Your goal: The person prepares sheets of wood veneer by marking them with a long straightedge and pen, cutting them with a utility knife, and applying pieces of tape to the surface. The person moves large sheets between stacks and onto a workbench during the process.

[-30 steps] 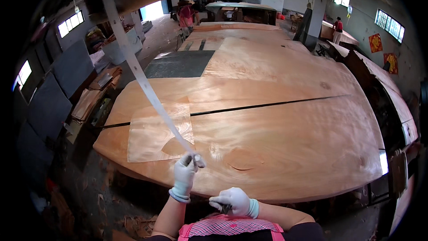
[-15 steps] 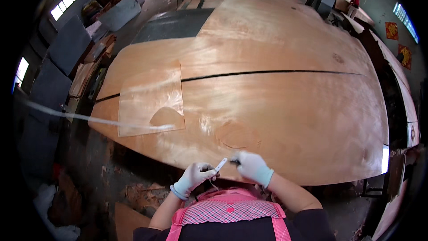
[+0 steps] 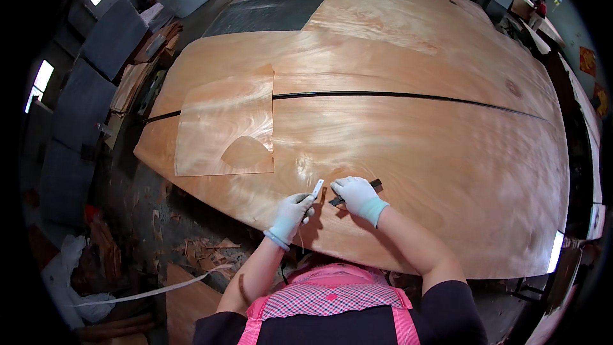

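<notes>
My left hand (image 3: 292, 216), in a white glove, is closed on a short white flat piece (image 3: 318, 188) with small dark marks; its kind cannot be made out. Just to the right, my gloved right hand (image 3: 355, 195) grips a dark straight bar (image 3: 376, 185) that sticks out on both sides of the palm. This hand rests low over the wood veneer sheet (image 3: 447, 153), near a patch with an oval outline. Left of both hands, a smaller rectangular veneer piece (image 3: 223, 121) lies on the sheet, with a rounded piece (image 3: 248, 152) at its lower corner.
A long black slit (image 3: 383, 94) runs across the sheet. A dark panel (image 3: 268, 13) lies at its far left. Veneer scraps (image 3: 204, 252), a white plastic bag (image 3: 73, 268) and a pale strip (image 3: 150, 292) are at the lower left. Grey boards (image 3: 115, 38) lean along the left side.
Both hands have moved forward over the sheet, the right one down near its surface. The long pale strip has dropped from across the veneer to the lower left. The view has shifted.
</notes>
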Demonstrator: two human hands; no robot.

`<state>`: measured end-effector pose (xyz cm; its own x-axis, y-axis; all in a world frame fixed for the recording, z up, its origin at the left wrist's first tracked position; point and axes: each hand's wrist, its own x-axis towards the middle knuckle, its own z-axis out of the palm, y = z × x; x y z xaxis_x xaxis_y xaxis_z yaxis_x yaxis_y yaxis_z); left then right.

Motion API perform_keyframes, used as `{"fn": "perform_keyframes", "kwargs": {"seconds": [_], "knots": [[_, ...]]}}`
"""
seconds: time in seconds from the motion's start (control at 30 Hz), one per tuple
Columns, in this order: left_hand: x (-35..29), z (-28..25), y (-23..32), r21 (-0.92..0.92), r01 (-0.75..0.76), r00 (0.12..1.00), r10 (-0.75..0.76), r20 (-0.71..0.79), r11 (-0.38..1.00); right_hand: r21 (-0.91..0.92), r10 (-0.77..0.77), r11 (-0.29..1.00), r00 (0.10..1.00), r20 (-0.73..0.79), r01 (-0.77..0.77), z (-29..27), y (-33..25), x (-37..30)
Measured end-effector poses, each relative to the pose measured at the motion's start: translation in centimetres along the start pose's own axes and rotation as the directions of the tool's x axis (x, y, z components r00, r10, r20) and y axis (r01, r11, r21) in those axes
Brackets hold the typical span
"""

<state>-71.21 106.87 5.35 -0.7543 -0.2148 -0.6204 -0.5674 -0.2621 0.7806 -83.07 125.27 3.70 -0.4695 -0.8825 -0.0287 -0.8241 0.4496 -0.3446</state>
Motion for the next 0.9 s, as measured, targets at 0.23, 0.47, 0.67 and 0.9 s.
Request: {"fn": "perform_keyframes", "kwargs": {"seconds": [0.23, 0.47, 0.67, 0.9], "knots": [[4.1, 1.6, -0.9, 0.012, 0.096, 0.994, -0.095, -0.058, 0.995, 0.026, -0.020, 0.999, 0.999, 0.044, 0.019, 0.1, 0.3, 0.0], [3.1, 1.6, -0.7, -0.063, 0.149, 0.988, -0.151, -0.027, 0.987, -0.181, -0.020, 0.983, 0.997, 0.069, 0.032, 0.3, -0.2, 0.4], [-0.4, 0.2, -2.9, 0.224, 0.111, 0.993, -0.102, -0.052, 0.968, -0.243, -0.046, 0.964, 0.971, 0.235, 0.104, -0.7, -1.5, 0.5], [0.8, -6.2, 1.1, 0.844, 0.069, 0.946, 0.234, -0.226, 0.533, -0.217, 0.028, 0.976, 0.969, 0.246, 0.027, 0.6, -1.2, 0.1]]}}
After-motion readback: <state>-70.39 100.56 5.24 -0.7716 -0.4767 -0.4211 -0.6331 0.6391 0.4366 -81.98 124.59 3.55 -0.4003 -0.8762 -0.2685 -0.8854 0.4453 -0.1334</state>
